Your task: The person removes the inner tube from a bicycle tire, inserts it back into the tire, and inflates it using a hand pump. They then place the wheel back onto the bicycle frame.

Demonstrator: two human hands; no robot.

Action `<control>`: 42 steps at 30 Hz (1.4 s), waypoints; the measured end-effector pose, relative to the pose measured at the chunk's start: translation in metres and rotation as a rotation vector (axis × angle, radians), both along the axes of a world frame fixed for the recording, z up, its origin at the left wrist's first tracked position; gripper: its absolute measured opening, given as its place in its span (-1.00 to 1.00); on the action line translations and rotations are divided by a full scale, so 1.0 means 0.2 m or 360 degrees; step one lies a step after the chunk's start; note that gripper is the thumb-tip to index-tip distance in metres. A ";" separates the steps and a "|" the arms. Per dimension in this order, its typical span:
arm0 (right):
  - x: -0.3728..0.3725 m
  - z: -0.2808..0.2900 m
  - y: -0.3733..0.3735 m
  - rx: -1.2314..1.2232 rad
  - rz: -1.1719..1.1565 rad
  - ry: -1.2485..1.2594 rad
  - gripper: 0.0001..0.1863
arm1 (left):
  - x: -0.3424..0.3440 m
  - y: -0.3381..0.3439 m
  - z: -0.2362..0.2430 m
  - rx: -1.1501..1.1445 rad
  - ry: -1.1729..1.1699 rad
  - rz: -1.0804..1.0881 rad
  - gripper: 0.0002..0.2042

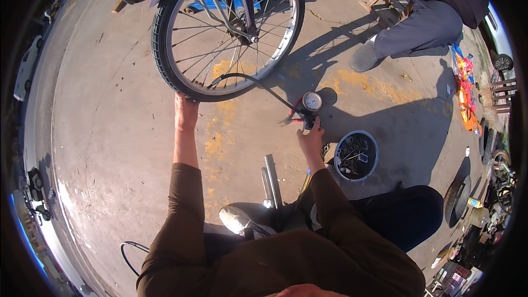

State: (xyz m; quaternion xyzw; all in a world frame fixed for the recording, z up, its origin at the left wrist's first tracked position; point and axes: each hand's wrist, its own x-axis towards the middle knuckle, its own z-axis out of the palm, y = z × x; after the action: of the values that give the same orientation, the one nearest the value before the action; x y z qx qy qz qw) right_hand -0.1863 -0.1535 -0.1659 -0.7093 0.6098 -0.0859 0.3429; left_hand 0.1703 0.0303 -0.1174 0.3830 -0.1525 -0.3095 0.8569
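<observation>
Off at ten o'clock from the right hand, the far end of the black air hose reaches the bike wheel, its length arcing along a rough four-to-ten line, though how it's attached there is too small to tell. That right hand has its fingers round the black handle of the round gauge, which sits at twelve o'clock from it. Left hand is way nearer the hose end, tucked against the tyre around seven o'clock, fingers hidden, so can't tell if it's gripping or just propping.
</observation>
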 end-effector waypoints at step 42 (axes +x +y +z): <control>-0.02 -0.25 -0.15 0.0024 0.0175 -0.0862 -0.13 | -0.72 -0.40 0.83 0.0406 -0.0676 -0.0535 -0.33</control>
State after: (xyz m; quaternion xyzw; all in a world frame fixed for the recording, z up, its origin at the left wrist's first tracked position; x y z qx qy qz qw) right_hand -0.1909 -0.1831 -0.2167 -0.6901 0.4571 -0.2490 0.5028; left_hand 0.0262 -0.0490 0.0489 0.5131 -0.3497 -0.3766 0.6875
